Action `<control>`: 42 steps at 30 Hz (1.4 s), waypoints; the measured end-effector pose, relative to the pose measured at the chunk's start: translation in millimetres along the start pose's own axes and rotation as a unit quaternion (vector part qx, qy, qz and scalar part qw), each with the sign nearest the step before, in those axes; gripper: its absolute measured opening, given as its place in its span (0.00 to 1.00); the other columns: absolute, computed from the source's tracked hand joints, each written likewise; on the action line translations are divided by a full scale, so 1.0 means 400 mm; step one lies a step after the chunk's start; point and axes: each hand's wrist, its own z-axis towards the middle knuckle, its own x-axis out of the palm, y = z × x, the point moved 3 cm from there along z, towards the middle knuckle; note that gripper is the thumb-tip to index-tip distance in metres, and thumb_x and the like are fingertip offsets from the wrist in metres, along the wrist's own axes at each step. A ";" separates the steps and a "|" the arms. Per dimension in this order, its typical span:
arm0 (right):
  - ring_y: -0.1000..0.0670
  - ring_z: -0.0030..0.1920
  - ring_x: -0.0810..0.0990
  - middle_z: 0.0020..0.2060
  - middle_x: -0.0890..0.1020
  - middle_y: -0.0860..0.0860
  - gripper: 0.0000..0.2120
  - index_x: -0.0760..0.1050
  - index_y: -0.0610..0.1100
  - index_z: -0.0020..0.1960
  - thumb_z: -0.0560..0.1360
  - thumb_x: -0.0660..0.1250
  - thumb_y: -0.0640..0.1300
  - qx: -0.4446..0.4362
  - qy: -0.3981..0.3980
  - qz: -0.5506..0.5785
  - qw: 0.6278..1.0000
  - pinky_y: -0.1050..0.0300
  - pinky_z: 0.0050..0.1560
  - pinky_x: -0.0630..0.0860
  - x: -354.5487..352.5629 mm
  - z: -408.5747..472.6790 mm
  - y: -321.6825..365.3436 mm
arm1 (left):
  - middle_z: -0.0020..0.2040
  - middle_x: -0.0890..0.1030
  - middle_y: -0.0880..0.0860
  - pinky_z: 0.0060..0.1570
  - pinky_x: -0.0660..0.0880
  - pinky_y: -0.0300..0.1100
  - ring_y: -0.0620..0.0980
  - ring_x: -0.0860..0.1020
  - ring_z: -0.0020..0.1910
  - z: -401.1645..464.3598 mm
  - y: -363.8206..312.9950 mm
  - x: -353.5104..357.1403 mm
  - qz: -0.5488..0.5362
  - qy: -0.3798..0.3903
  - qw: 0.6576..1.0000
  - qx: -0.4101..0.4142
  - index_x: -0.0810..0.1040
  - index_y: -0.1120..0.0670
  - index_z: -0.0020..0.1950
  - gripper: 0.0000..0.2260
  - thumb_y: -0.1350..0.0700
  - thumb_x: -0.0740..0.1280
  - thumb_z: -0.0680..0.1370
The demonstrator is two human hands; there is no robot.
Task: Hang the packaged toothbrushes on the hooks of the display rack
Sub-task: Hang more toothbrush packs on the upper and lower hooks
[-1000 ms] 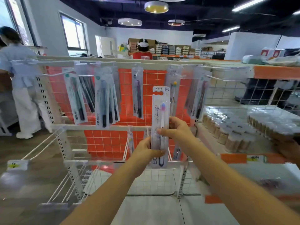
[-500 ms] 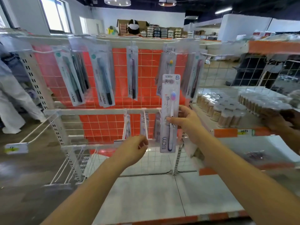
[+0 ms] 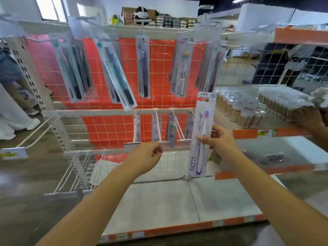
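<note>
My right hand grips a packaged toothbrush by its middle and holds it upright in front of the right end of the display rack. The pack is white and clear, with a pink-and-blue brush head. My left hand is off the pack, fingers curled with nothing seen in them, just in front of the lower hooks. Several toothbrush packs hang from the upper hooks against the orange grid back. A few more packs sit far back on the lower hooks.
Another person's hand rests on the right-hand shelf beside rows of small jars. Someone in white stands at the far left. Bare hooks with a price tag jut out at lower left. A white base shelf lies below.
My left hand let go of the pack and dropped down and left. My right hand alone carried the pack right and lower, away from the rack's centre. The view tilted down.
</note>
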 end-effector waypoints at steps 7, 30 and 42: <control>0.56 0.43 0.84 0.42 0.84 0.53 0.26 0.70 0.54 0.62 0.68 0.73 0.36 -0.077 0.016 -0.050 0.996 0.65 0.37 0.79 0.034 0.084 0.039 | 0.49 0.78 0.49 0.53 0.75 0.42 0.47 0.76 0.48 0.112 -0.012 -0.026 -0.043 -0.014 0.999 0.011 0.77 0.54 0.57 0.09 0.59 0.62 0.78; 0.49 0.49 0.83 0.48 0.83 0.47 0.44 0.56 0.53 0.73 0.67 0.73 0.30 -0.095 0.146 -0.046 0.984 0.50 0.53 0.79 0.108 0.418 0.075 | 0.39 0.79 0.54 0.45 0.75 0.48 0.52 0.78 0.40 0.407 -0.032 -0.062 -0.126 -0.043 0.991 0.018 0.75 0.52 0.39 0.07 0.55 0.65 0.78; 0.50 0.46 0.84 0.48 0.83 0.45 0.35 0.64 0.49 0.68 0.67 0.73 0.29 -0.111 0.153 -0.023 0.982 0.54 0.45 0.80 -0.024 0.149 -0.012 | 0.43 0.80 0.53 0.45 0.74 0.50 0.54 0.76 0.44 0.164 -0.142 0.072 0.039 -0.107 0.993 0.023 0.78 0.56 0.50 0.07 0.55 0.62 0.79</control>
